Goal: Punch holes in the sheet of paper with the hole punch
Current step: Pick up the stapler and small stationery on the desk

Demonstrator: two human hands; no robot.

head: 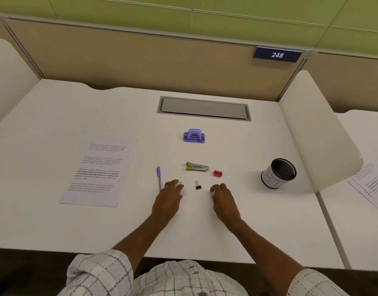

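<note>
A printed sheet of paper (99,170) lies flat on the left of the white desk (237,210). The purple hole punch (194,136) stands at the desk's middle, beyond both hands. My left hand (169,199) rests on the desk with loosely curled fingers, over some paper clips (181,190), holding nothing. My right hand (222,198) rests beside it, fingers relaxed and empty. Both hands are well short of the punch and to the right of the paper.
A stapler (197,166), a red sharpener (217,173), a black binder clip (198,185) and a purple pen (159,177) lie around the hands. A black mesh cup (278,173) stands at right. A grey cable hatch (204,108) sits behind the punch. White dividers flank the desk.
</note>
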